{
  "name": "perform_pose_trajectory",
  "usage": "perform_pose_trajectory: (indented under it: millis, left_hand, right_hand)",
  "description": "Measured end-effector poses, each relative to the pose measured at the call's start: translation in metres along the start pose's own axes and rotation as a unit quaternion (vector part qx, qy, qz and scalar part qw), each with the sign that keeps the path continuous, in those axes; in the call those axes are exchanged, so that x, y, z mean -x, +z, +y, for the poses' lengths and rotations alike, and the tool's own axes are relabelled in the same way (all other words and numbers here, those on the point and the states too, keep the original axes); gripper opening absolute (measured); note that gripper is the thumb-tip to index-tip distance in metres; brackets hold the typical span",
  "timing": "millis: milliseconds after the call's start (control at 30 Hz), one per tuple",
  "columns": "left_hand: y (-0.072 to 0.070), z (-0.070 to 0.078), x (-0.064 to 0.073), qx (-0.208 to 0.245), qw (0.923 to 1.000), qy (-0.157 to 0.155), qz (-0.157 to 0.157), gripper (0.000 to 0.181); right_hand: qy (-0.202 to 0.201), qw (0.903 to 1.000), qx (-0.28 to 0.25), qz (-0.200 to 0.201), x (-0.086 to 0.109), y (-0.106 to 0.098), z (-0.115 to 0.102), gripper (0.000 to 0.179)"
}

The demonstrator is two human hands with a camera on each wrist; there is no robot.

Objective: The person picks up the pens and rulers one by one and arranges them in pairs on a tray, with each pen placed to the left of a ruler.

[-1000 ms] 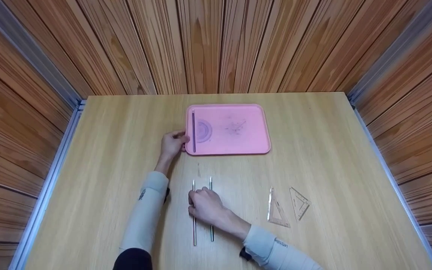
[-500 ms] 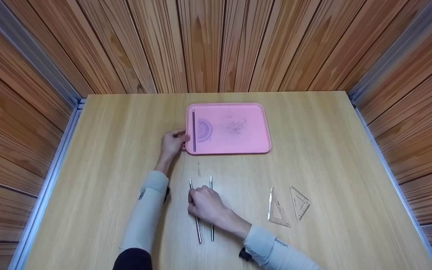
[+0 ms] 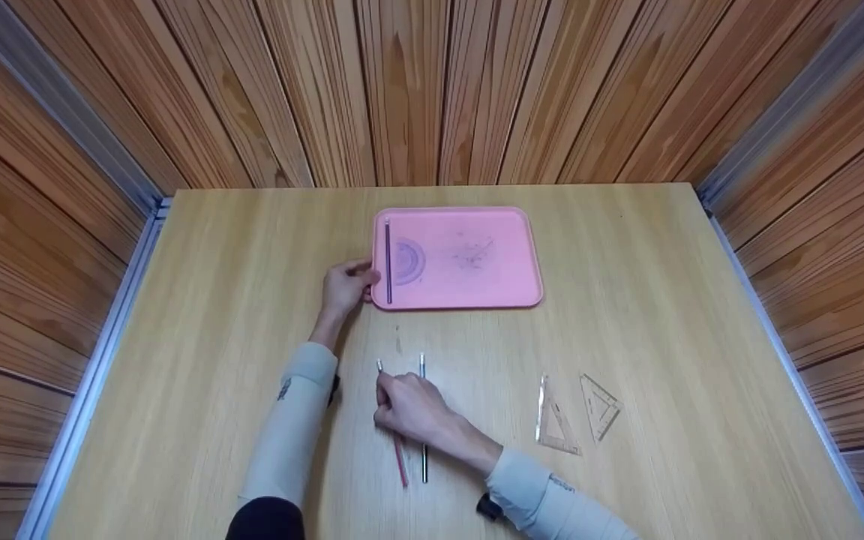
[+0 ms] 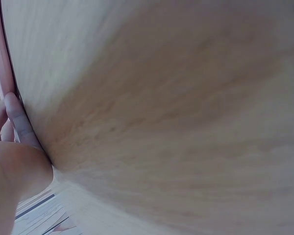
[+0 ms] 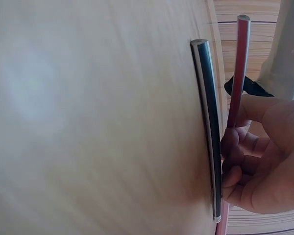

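Observation:
At the left edge of the pink tray (image 3: 469, 300), my left hand (image 3: 343, 289) grips the rim, with the thumb on the edge. In the left wrist view only fingers (image 4: 20, 120) and a strip of tray rim (image 4: 1, 58) show. My right hand (image 3: 413, 409) pinches a red pencil (image 3: 401, 461) near its middle. Tilted, that pencil (image 5: 240, 58) stands off the tabletop in the right wrist view. A dark, shiny pencil (image 3: 424, 466) lies on the table under the right hand, partly hidden by it.
Inside the tray, a dark pencil (image 3: 388, 262) lies along the left side beside a clear protractor (image 3: 411, 262). Two clear set squares, a larger one (image 3: 558, 442) and a smaller one (image 3: 589, 391), lie right of the right hand. Wooden panels (image 3: 432, 90) enclose the table.
The red pencil has tilted in my right hand: its near end swung right and its far end shifted slightly left. The left hand and tray have stayed put.

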State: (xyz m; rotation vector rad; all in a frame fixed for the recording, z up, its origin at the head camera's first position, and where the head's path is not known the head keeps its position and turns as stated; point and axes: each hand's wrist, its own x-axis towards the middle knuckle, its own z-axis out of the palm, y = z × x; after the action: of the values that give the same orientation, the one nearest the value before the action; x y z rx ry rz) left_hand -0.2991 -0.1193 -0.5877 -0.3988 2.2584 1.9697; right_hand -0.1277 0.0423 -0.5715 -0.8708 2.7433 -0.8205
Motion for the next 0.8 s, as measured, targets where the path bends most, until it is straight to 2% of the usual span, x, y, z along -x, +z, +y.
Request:
perform_pose_trajectory:
  millis: [167,500,667,800]
  left_hand:
    - [-0.001,-0.001,0.001,-0.007,1.0000,0.000,-0.002,0.037]
    - [0.000,-0.003,-0.001,-0.001,1.0000,0.006,0.005,0.037]
    - [0.001,-0.002,-0.002,0.001,1.0000,0.005,0.008,0.036]
    - [0.001,-0.002,-0.002,0.005,0.9998,0.017,0.010,0.035]
  right_hand:
    - [0.009,0.9996,-0.025,-0.008,0.000,-0.004,0.001,0.006]
    - [0.025,0.9988,-0.039,0.014,-0.010,-0.023,0.007,0.008]
    - [0.034,0.9980,-0.009,0.053,-0.021,-0.035,0.018,0.007]
    - [0.039,0.9944,0.028,0.095,-0.030,-0.047,0.028,0.007]
